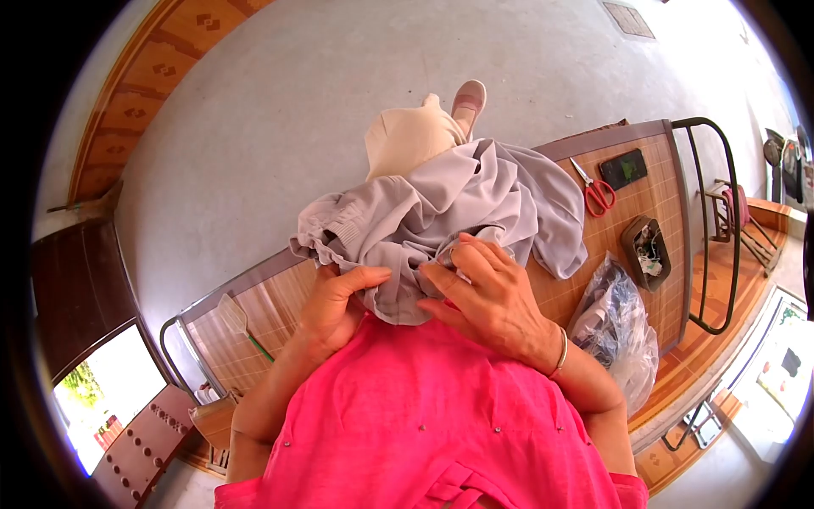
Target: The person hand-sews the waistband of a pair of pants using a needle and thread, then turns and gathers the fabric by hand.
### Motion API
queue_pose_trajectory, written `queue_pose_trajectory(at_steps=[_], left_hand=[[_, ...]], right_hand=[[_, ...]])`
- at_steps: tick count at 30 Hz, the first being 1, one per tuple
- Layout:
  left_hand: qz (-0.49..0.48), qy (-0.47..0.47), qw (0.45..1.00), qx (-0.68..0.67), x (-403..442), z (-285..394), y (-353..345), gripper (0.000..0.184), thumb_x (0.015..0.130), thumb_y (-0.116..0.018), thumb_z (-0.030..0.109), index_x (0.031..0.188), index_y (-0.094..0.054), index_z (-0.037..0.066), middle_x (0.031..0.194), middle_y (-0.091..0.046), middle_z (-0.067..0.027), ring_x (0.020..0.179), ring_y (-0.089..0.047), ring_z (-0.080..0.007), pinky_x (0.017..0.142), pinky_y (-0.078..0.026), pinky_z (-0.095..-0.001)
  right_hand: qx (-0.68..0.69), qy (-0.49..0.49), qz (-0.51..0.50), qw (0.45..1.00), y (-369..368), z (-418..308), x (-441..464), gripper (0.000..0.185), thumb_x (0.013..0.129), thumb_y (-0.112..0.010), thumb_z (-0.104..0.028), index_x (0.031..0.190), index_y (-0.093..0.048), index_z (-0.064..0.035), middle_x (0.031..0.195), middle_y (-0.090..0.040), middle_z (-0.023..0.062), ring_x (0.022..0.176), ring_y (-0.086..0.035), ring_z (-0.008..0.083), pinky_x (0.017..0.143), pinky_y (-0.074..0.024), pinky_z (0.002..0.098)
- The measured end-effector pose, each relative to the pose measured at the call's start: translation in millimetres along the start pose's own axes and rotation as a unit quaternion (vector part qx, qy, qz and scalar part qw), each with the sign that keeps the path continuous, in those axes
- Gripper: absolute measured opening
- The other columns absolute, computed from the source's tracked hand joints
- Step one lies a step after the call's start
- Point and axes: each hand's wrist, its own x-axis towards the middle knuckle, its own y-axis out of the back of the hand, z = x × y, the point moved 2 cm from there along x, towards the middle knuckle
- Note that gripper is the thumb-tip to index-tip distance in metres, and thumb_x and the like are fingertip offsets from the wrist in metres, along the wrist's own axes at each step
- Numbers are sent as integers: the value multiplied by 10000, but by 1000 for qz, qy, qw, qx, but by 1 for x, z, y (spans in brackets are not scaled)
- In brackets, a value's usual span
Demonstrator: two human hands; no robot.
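- Left hand [335, 307], down at seven to eight o'clock on the grey garment [441, 199]: nearly closed, thumb laid on top, fingers tucked under the fold, so there's a good grip on cloth.
- And the right hand [485, 284], over at five o'clock: fingers bent, thumb and forefinger close together at the cloth's near edge; whether anything small sits between them, I can't tell.
- The garment itself, bunched in deep folds in front of the pink top [424, 399], gathered band [343, 229] at its nine o'clock end, loose end draped on the slatted surface [551, 293] toward four.
- Out at three o'clock, red-handled scissors [600, 198], blades up toward eleven; the dark phone [623, 169] lies just beside them, at their one to two.
- Just past three, an open box [627, 242] with small bits inside; at four, a crumpled clear plastic bag [617, 335].
- Across at eight, a pale fly swatter [232, 314] with a green handle.
- Up top, cream cloth [411, 136] at eleven, a pink shoe [470, 100] near twelve, grey floor [271, 110] beyond.
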Motion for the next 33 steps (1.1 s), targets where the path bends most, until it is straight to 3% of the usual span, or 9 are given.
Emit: queue_pose_trajectory(at_steps=[1, 7, 10, 16, 22, 26, 28, 29, 33], left_hand=[[-2, 3, 1000, -6, 0, 0, 0, 545, 797, -644, -102, 1297, -502, 61, 1178, -617, -52, 1065, -613, -177, 925, -516, -334], [-18, -5, 999, -37, 4, -2, 0, 548, 821, -625, -87, 1326, -483, 71, 1222, -599, -52, 1088, -605, -176, 948, -508, -341], [-23, -11, 999, -41, 5, 0, -4, 549, 828, -617, -91, 1334, -475, 69, 1223, -599, -50, 1096, -603, -177, 961, -503, -346], [8, -32, 997, -71, 18, -6, -6, 476, 840, -599, -66, 1299, -522, 32, 1227, -611, -99, 1078, -620, -224, 958, -513, -385], [-33, 17, 993, -115, 25, -17, -7, 444, 838, -562, -96, 1255, -530, 54, 1206, -606, -78, 1099, -599, -211, 975, -492, -394], [-53, 67, 989, -117, 28, -17, 3, 439, 814, -551, -80, 1243, -526, 13, 1197, -602, -96, 1124, -582, -234, 981, -477, -421], [-55, 50, 990, -118, 26, -14, -1, 455, 792, -551, -84, 1240, -518, -10, 1158, -611, -95, 1061, -601, -232, 939, -491, -426], [-56, 43, 990, -118, 25, -13, -2, 463, 781, -551, -86, 1238, -514, -21, 1138, -616, -94, 1030, -611, -231, 918, -499, -428], [-42, 46, 992, -108, 38, -24, 38, 500, 753, -547, -115, 1244, -505, -30, 1054, -626, -83, 886, -622, -219, 836, -517, -406]], right_hand=[[3, -8, 2, 1000, 0, 1, -1, 441, 676, -819, -189, 1058, -654, -40, 815, -468, 72, 728, -565, 234, 719, -498, 377], [33, -83, -59, 994, 11, 1, -10, 559, 682, -841, -263, 1143, -627, -31, 863, -480, 92, 686, -569, 230, 580, -500, 346], [45, -41, -114, 992, 8, 3, -23, 564, 695, -803, -258, 1134, -579, 16, 902, -475, 107, 701, -588, 248, 609, -513, 339], [-75, 33, -87, 993, 1, 16, -46, 503, 709, -745, -162, 1141, -579, 33, 862, -437, 95, 671, -570, 225, 606, -510, 329], [-21, -45, -113, 992, -8, 20, -54, 462, 729, -739, -162, 1135, -604, 13, 865, -459, 95, 667, -569, 233, 588, -506, 325], [93, -123, -63, 986, 5, 25, -48, 377, 800, -737, -192, 1112, -621, -14, 895, -505, 94, 698, -598, 214, 567, -505, 322], [228, -204, -5, 952, 2, 40, -51, 339, 832, -726, -203, 1099, -629, -18, 903, -524, 93, 716, -613, 199, 563, -506, 319], [245, -281, 29, 928, -5, 45, -53, 262, 867, -683, -171, 1074, -651, -12, 882, -536, 97, 729, -616, 193, 584, -511, 305], [245, -352, 2, 903, -13, 46, -34, 206, 951, -565, -104, 1077, -669, 23, 925, -540, 95, 749, -565, 141, 657, -518, 251]])
